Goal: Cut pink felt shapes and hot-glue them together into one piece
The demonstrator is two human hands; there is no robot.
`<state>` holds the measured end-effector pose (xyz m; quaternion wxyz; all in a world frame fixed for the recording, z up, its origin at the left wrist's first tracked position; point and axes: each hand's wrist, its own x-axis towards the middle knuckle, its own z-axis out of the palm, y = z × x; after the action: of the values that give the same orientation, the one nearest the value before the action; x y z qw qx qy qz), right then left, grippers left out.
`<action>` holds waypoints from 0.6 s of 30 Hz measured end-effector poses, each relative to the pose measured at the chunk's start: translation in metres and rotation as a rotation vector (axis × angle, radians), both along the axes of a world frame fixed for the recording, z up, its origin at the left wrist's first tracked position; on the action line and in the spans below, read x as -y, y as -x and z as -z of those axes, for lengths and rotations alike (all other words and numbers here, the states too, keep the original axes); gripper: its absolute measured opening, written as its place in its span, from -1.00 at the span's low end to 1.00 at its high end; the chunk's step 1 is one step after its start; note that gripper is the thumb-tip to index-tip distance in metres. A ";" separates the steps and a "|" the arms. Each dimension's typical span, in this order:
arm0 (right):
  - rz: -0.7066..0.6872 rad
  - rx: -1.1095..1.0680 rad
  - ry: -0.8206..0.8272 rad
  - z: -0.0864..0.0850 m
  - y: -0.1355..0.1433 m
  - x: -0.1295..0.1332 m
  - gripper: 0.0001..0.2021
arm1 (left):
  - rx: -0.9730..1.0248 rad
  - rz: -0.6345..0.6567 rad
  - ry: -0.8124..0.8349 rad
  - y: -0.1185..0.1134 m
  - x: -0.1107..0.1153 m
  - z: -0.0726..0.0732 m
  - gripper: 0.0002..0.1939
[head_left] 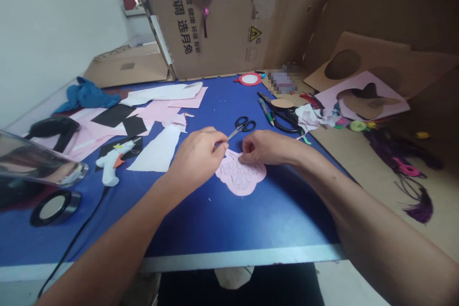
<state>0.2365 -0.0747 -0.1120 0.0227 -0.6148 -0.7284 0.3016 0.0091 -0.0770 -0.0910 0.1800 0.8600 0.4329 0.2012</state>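
A pink scalloped cutout with dark drawn lines lies on the blue table top, in front of me. My left hand pinches at its upper left edge, thumb against curled fingers. At the cutout's upper part, the closed fingertips of my right hand grip the pink piece. Scissors with black handles rest just beyond both hands, their blades pointing toward my left fingertips.
White cloth, pink and black pieces and a glue gun lie left, near a black tape roll and clear container. Pliers, scraps and purple tassels are right. Cardboard stands behind.
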 end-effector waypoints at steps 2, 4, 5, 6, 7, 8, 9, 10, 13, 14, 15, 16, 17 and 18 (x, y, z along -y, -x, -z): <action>-0.004 0.001 -0.001 0.000 0.000 0.000 -0.81 | -0.029 0.081 -0.058 0.007 0.009 0.001 -0.72; -0.013 0.003 -0.007 -0.002 0.000 0.001 -0.81 | -0.051 0.172 -0.128 0.017 0.022 0.008 -0.67; -0.017 0.004 -0.008 -0.003 0.000 0.002 -0.82 | -0.072 0.205 -0.184 0.022 0.029 0.014 -0.64; -0.017 0.006 -0.006 -0.004 0.001 0.002 -0.83 | -0.105 0.230 -0.252 0.026 0.036 0.020 -0.62; -0.013 0.008 -0.002 -0.005 0.001 0.002 -0.84 | -0.139 0.235 -0.316 0.030 0.043 0.026 -0.62; -0.010 0.009 0.001 -0.005 0.001 0.002 -0.85 | -0.163 0.254 -0.372 0.033 0.049 0.032 -0.63; -0.008 0.009 0.002 -0.005 0.001 0.002 -0.85 | -0.172 0.276 -0.410 0.035 0.054 0.038 -0.64; -0.008 0.007 0.002 -0.005 0.001 0.002 -0.86 | -0.169 0.293 -0.439 0.035 0.058 0.042 -0.65; -0.004 -0.004 -0.002 -0.005 0.000 0.001 -0.84 | -0.133 0.347 -0.488 0.033 0.065 0.052 -0.64; -0.002 -0.010 0.001 -0.005 -0.001 0.001 -0.84 | -0.125 0.361 -0.496 0.032 0.066 0.054 -0.64; 0.001 -0.013 0.006 -0.005 -0.001 0.001 -0.85 | -0.123 0.373 -0.498 0.031 0.067 0.056 -0.65; 0.003 -0.013 0.010 -0.005 -0.001 0.001 -0.85 | -0.122 0.380 -0.500 0.030 0.067 0.057 -0.65; 0.004 -0.013 0.014 -0.006 -0.001 0.001 -0.86 | -0.122 0.386 -0.500 0.030 0.068 0.058 -0.65; 0.002 -0.011 0.016 -0.006 -0.001 0.001 -0.86 | -0.120 0.388 -0.501 0.029 0.068 0.059 -0.65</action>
<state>0.2375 -0.0760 -0.1057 0.0223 -0.6139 -0.7253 0.3107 -0.0202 -0.1446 -0.1499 -0.0283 0.9544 0.2078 0.2123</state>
